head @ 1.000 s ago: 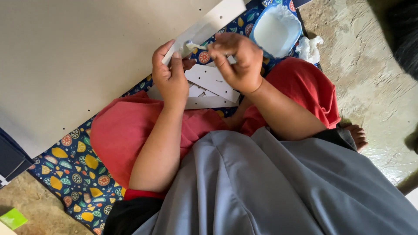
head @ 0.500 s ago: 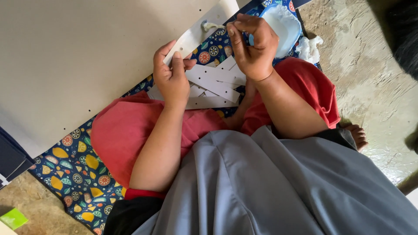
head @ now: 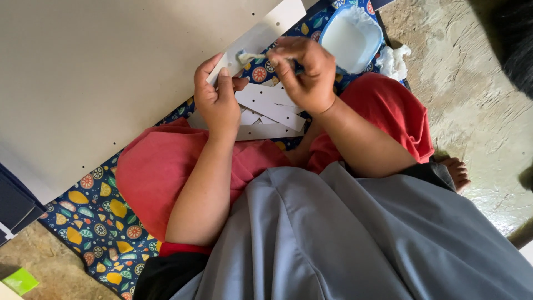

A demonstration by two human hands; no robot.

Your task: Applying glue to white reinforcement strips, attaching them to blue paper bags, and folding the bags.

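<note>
Pinching a white cardboard strip (head: 256, 38) in left hand (head: 217, 100); right hand (head: 304, 72) clamped on a small brush (head: 251, 56), bristles touching strip. Beyond, large pale board (head: 111, 72), patterned mat (head: 97, 214), blue-rimmed glue bowl (head: 351, 36), loose strips (head: 270, 108) partly hidden under hands. Brush handle mostly covered.

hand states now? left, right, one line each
Left hand: closed, pinching the end of a white card strip.
Right hand: closed on a small brush, its tip on the strip.
</note>
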